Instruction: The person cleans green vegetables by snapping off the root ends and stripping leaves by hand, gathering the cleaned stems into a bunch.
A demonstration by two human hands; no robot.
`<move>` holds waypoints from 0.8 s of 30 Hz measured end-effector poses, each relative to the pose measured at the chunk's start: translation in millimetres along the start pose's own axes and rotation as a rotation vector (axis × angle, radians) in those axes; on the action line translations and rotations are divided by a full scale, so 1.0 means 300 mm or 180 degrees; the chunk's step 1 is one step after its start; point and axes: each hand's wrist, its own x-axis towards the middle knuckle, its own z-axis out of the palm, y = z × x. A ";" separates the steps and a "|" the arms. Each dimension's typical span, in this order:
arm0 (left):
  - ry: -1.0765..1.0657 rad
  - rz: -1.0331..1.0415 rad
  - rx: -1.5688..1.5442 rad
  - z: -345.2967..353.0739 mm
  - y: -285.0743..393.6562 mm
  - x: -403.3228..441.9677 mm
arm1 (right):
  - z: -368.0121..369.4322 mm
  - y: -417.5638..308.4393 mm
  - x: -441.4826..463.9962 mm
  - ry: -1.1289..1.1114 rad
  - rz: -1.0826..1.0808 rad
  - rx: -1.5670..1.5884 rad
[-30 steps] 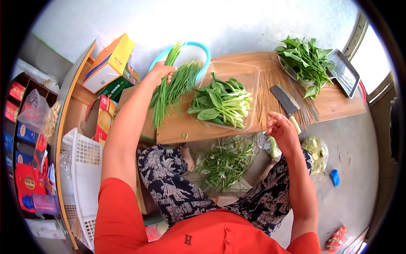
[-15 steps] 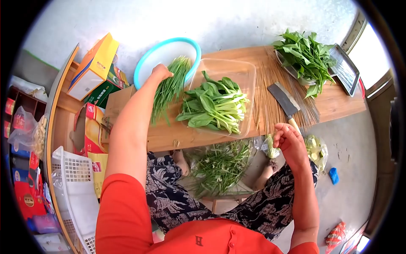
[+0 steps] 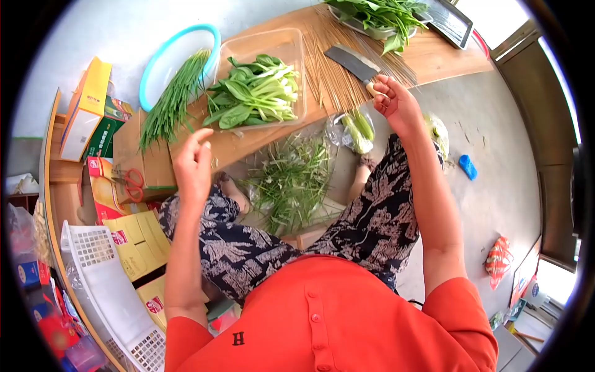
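My left hand (image 3: 195, 170) is near the table's front edge, fingers loosely bent and apart, with nothing seen in them. Just beyond it, a bunch of chives (image 3: 176, 96) leans over the rim of a blue-rimmed basin (image 3: 149, 68). My right hand (image 3: 400, 106) hovers by the wooden handle of a cleaver (image 3: 352, 61). Its fingers are half curled with gaps between them, and I see nothing held. Between the hands, a clear plastic tub (image 3: 300, 80) holds leafy greens (image 3: 257, 90) with pale stems.
Thin sticks (image 3: 316, 59) lie beside the cleaver on the wooden table (image 3: 446, 59). More greens (image 3: 384, 15) fill a dish at the back, near a tablet (image 3: 449, 25). Below is a heap of trimmings (image 3: 294, 177). Red-handled scissors (image 3: 133, 184) and a white basket (image 3: 105, 279) are left.
My left hand has let go of the chives and drawn back toward me. The chives stay across the basin rim. The view has shifted, and my right hand remains near the cleaver handle.
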 end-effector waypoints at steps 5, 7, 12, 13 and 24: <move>-0.0066 -0.0510 -0.0473 0.112 -0.070 -0.233 | -0.038 0.009 -0.018 0.0075 0.0061 -0.0249; -0.0115 -0.0743 -0.0551 0.141 -0.088 -0.294 | -0.046 0.008 -0.028 0.0053 0.0082 -0.0398; -0.0271 -0.0917 -0.0687 0.187 -0.152 -0.394 | -0.064 0.009 -0.035 0.0065 0.0156 -0.0780; -0.0307 -0.1012 -0.0731 0.187 -0.164 -0.406 | -0.069 0.015 -0.031 0.0067 0.0177 -0.0787; -0.0655 -0.1453 -0.0971 0.241 -0.239 -0.485 | -0.105 0.167 0.017 -0.0357 0.0549 -0.1630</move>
